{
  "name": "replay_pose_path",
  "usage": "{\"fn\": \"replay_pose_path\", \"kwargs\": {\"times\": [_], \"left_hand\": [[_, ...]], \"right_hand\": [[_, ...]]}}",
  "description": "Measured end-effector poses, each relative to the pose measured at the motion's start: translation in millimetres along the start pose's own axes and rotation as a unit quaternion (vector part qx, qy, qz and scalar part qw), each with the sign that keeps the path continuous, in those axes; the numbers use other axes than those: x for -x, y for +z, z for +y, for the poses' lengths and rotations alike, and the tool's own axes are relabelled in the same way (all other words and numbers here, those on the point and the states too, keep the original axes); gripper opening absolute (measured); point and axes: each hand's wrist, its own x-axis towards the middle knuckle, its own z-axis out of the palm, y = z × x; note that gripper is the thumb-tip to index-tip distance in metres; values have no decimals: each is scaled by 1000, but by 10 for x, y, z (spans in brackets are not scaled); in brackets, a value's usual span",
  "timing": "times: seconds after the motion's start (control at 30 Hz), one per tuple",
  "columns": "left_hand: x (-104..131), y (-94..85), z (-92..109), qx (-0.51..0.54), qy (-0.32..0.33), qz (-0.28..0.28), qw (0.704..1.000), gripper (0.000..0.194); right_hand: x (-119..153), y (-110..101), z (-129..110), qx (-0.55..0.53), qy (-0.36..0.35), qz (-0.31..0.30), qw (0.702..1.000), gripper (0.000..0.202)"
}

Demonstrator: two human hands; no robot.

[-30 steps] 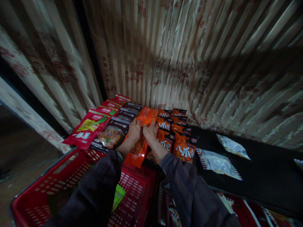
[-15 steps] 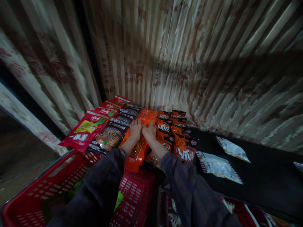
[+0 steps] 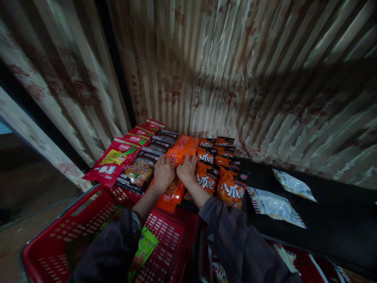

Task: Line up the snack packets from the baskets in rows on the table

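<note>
My left hand and my right hand are side by side on a row of orange snack packets. Their fingers bend over the near end of the upper orange snack packet and press on it; the fingertips are partly hidden. Below my hands, another orange snack packet with a clear window shows long brown strips. Left of the row lie dark snack packets with a checked band, then red snack packets. Smaller orange-and-black snack packets lie in rows to the right.
A red plastic basket stands below the shelf edge, with a green packet inside. Two white packets lie on the black shelf at right. Behind rises a pleated, patterned curtain.
Both hands have slid back from the middle of the orange packet to its near end. My left forearm has swung left, showing more of the green packet. The view has shifted slightly.
</note>
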Motion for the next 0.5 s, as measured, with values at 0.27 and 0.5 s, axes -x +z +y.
{"fn": "replay_pose_path", "kwargs": {"times": [0.27, 0.5], "left_hand": [[251, 66, 61, -51, 50, -66, 995, 55], [303, 16, 55, -50, 49, -87, 994, 60]], "right_hand": [[7, -17, 58, 96, -62, -50, 992, 55], [200, -64, 15, 90, -131, -24, 987, 54]]}}
